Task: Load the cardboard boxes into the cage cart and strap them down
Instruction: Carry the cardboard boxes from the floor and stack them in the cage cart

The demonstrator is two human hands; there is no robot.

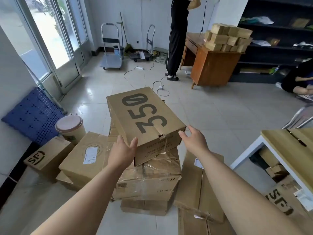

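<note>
Item: 350 box (145,114), tan cardboard, lid printed "350", near end dented.
Location: mid-floor, lying flat and skewed on top of a pile.
Pile: the 350 box rests on a taped box (152,177), crumpled and wrapped in clear tape. That one sits on a bottom box (144,206).
Left hand (122,150): on the near left corner of the 350 box. The thumb lies straight against the near end. The fingers are together along the left side, with their tips hidden by the edge.
Right hand (194,138): just beside the near right corner. The fingers are straight and slightly spread. I cannot tell whether they touch the box.
Left of pile: a labelled box (81,160), tilted, touching the pile. An SF box (45,155) lies beside it near the wall.
Behind those: a lidded cup (70,128) and a blue panel (32,114) propped against the wall.
Right of pile: flat cartons (198,184) on the floor.
Right edge: a white table (271,150) with an SF carton (279,199) below it.
Background: a trolley (111,60) near the glass doors. A person (176,39) stands at a desk (215,65), which carries stacked small boxes (227,38).
</note>
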